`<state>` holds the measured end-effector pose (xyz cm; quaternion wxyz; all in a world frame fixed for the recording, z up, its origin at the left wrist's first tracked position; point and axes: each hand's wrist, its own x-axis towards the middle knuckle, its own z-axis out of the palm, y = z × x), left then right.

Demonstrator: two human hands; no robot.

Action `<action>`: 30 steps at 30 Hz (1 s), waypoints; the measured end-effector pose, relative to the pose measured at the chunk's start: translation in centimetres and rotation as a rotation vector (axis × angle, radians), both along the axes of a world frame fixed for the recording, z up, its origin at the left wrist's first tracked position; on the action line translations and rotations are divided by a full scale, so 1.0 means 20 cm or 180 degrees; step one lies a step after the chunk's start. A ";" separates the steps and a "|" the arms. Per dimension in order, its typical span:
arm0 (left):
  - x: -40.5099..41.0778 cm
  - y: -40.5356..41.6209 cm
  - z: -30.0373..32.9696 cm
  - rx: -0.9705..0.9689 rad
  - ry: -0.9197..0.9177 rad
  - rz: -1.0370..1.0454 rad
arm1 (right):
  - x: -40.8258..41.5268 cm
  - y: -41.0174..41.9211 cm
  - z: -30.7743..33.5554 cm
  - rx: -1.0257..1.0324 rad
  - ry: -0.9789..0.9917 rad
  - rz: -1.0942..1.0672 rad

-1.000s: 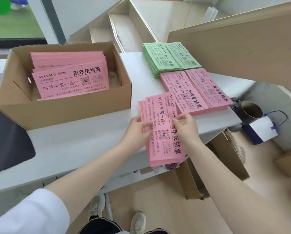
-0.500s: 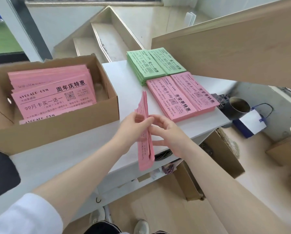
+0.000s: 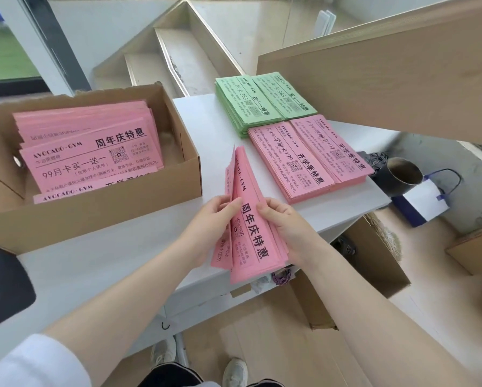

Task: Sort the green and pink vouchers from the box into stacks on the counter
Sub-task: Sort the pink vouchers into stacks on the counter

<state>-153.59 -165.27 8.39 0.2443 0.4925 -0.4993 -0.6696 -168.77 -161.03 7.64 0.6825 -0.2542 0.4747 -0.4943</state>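
Note:
A bundle of pink vouchers stands tilted on its long edge at the near edge of the white counter. My left hand grips its left side and my right hand grips its right side. The cardboard box on the left holds more pink vouchers. At the back of the counter lie two green voucher stacks side by side. Just in front of them lie two pink voucher stacks.
A wooden panel overhangs the counter's right side. Below on the right are a dark cup, a white and blue bag and open cardboard boxes on the floor. A dark object sits at the counter's left.
The pink bundle lay flat under both hands, was lifted upright on edge, and now leans to the right so its printed face shows. The camera view shifted slightly.

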 end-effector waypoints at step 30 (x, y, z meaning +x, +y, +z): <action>0.08 -0.03 0.03 0.0275 0.0463 -0.0209 | 0.06 -0.02 -0.01 0.0165 0.0027 -0.0108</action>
